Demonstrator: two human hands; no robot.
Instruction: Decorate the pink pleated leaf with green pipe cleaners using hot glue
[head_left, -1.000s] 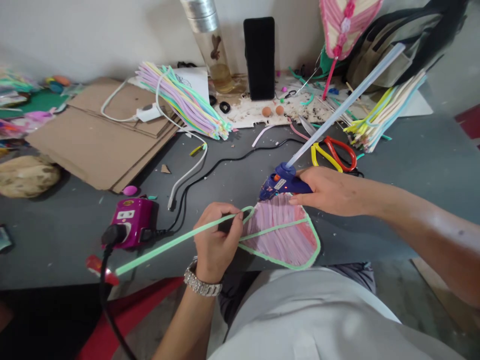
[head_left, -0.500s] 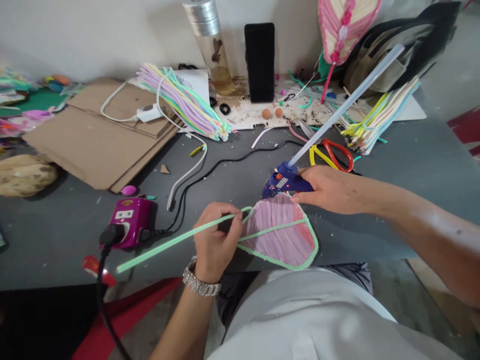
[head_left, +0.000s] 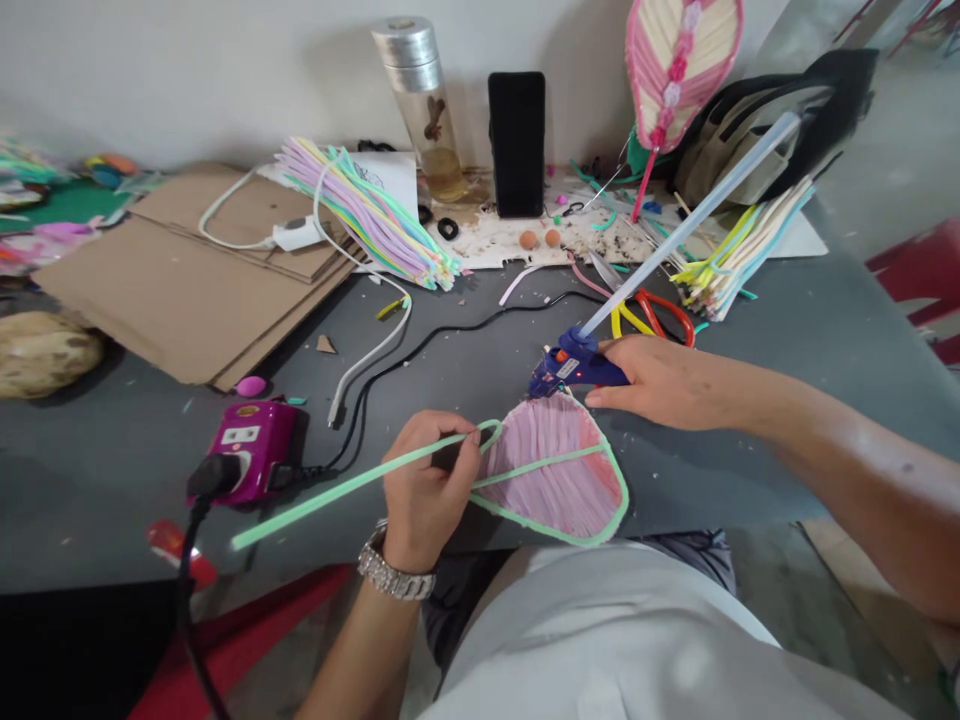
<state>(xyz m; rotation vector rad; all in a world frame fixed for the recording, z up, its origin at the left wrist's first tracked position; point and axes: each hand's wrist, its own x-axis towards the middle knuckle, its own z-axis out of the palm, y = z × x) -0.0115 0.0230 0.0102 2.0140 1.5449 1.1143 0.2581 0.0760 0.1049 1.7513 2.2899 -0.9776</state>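
On the grey counter (head_left: 787, 330), a pink pipe-cleaner leaf (head_left: 551, 475) rests at the front edge, rimmed in mint green; it looks light and soft, best taken by its firmer rim. The left hand (head_left: 429, 490) has its fingers (head_left: 469, 440) pinched on a springy green stem (head_left: 337, 490) near the leaf's tip. The right hand (head_left: 667, 385) wraps around a blue glue gun (head_left: 592, 370), nozzle just at the leaf's top edge. The gun's small label (head_left: 559, 366) is unreadable.
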